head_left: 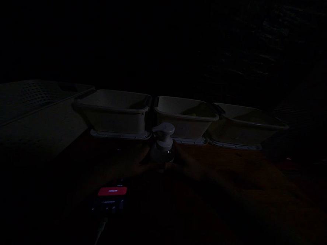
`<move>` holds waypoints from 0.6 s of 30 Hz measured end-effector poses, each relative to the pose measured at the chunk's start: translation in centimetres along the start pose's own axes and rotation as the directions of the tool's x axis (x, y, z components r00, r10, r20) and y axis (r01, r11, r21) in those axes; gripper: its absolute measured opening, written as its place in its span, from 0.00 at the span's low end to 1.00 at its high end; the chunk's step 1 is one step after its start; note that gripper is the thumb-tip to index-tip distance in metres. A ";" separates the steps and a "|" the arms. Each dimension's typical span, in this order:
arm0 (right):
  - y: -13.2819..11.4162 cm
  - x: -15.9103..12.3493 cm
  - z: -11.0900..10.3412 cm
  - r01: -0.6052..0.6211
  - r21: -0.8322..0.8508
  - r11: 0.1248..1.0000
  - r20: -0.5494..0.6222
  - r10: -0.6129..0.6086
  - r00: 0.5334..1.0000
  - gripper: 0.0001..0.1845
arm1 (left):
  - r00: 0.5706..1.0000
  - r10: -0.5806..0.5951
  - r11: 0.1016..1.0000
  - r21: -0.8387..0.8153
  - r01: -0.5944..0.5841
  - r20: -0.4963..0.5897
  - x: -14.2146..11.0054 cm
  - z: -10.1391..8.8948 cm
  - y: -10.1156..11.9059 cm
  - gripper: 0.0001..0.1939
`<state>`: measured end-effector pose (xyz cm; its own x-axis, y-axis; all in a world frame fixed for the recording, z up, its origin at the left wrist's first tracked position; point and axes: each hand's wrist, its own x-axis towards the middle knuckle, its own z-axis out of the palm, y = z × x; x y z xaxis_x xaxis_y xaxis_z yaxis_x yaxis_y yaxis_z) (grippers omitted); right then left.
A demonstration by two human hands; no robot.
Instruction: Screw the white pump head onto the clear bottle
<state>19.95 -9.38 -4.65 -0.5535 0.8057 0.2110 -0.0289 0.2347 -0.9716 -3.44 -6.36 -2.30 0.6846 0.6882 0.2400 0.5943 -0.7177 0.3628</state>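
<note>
In very dim light, a pump bottle (163,155) with a white pump head stands upright in the middle, its spout pointing left. My left hand (139,162) is against the bottle's left side, and my right hand (184,166) is against its right side. Both hands appear closed round the bottle's body, though darkness hides most of the fingers. The lower part of the bottle is lost in shadow.
Behind the bottle stand a left tub (116,119), a middle tub (184,125) and a right tub (240,132) in a row on the wooden table (232,167). A perforated basket (39,118) is at left. A lit phone (111,202) with a cable (99,231) lies in front.
</note>
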 end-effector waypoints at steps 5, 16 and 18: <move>0.2 0.1 -0.2 0.006 -0.030 1.000 -0.007 -0.006 1.000 0.42 | 1.000 0.006 1.000 0.027 -0.006 -0.016 0.0 0.0 -0.1 0.29; 0.0 0.1 -0.1 0.012 -0.033 0.999 0.006 -0.012 1.000 0.44 | 0.999 -0.034 0.998 0.051 0.033 0.017 -0.1 -0.3 0.3 0.30; -0.1 0.1 -0.1 0.001 -0.020 1.000 0.001 -0.001 1.000 0.45 | 1.000 -0.026 0.998 0.058 0.025 0.013 -0.1 -0.2 0.2 0.30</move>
<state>19.97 -9.28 -4.58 -0.5541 0.8049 0.2124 -0.0132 0.2465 -0.9690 -3.50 -6.53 -2.08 0.6742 0.7054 0.2187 0.6352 -0.7049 0.3156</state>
